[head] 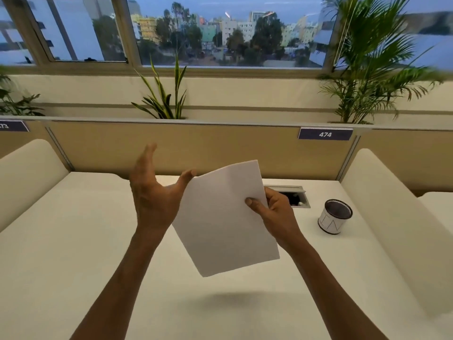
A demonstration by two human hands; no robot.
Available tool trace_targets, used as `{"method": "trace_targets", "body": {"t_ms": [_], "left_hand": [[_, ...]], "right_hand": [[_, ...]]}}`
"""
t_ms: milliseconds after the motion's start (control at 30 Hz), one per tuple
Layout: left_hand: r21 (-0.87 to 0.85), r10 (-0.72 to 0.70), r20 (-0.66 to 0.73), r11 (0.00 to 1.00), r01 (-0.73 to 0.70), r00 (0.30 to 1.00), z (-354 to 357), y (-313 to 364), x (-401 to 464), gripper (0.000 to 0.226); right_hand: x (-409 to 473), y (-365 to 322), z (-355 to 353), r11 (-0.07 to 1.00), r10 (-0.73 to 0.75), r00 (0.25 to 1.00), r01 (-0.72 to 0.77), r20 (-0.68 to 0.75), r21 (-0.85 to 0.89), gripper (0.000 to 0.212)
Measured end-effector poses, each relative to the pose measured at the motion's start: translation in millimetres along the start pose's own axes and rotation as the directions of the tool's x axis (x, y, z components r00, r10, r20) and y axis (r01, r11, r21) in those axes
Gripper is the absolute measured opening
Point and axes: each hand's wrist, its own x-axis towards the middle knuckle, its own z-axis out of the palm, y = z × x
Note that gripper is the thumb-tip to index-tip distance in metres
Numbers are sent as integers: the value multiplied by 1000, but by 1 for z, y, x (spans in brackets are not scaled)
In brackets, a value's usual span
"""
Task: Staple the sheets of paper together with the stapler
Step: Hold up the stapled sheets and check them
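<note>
A stack of white paper sheets (223, 217) hangs tilted in the air above the white desk (73, 253). My right hand (272, 209) grips the stack at its right edge, thumb on top. Just left of the sheets, my left hand (157, 190) is raised with fingers spread; its thumb tip nearly touches the stack's upper left corner. No stapler is in view.
A black mesh pen cup (334, 216) with a white band stands on the desk at the right. A cable hatch (297, 196) is set into the desk behind my right hand. A beige partition (196, 148) with the label 474 closes the back; cream dividers flank both sides.
</note>
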Motion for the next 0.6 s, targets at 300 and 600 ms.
{"method": "trace_targets", "body": {"t_ms": [300, 600], "left_hand": [[-533, -426, 472, 559, 635, 772, 9, 31, -49, 32], [-504, -429, 381, 646, 573, 819, 15, 58, -57, 23]], "right_hand": [[-10, -26, -36, 988, 6, 994, 10, -107, 153, 29], [-17, -38, -57, 984, 30, 983, 3, -181, 177, 20]]}}
